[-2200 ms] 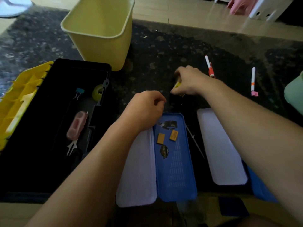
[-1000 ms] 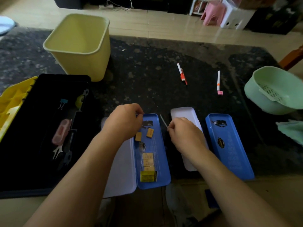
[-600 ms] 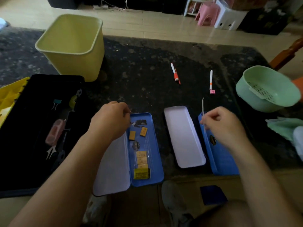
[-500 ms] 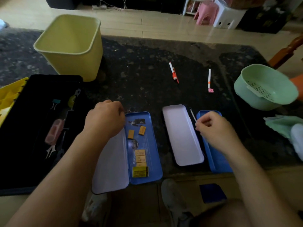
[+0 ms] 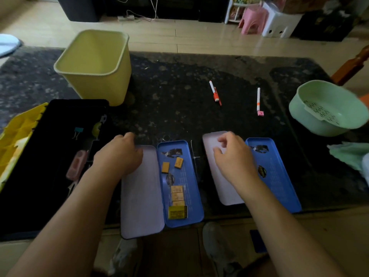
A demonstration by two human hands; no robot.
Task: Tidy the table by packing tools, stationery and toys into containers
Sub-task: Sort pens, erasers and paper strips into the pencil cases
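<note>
Two pencil cases lie open side by side at the near edge of the table (image 5: 169,100): the left pencil case (image 5: 194,196) already holds a row of small tan blocks (image 5: 165,167) in its blue half, while the right pencil case (image 5: 279,186) looks bare in both halves. The step in hand seems to be filling these cases with the loose stationery. A thin pin (image 5: 192,148) lies on the table in the gap between them, and a red-capped pen (image 5: 214,92) and a white pen (image 5: 258,98) lie apart from each other nearer the middle. To do it well, I would pinch the pin low against the table so it does not slide off, lay it lengthwise in a blue half, then reach out for each pen in turn and keep the white lids free for closing. The left hand (image 5: 119,154) rests knuckles-up on the far end of the left case's white lid, fingers tucked under; whether it holds anything cannot be told. The right hand (image 5: 231,156) hovers over the right case's white lid, fingers loosely bent and apart, holding nothing visible.
</note>
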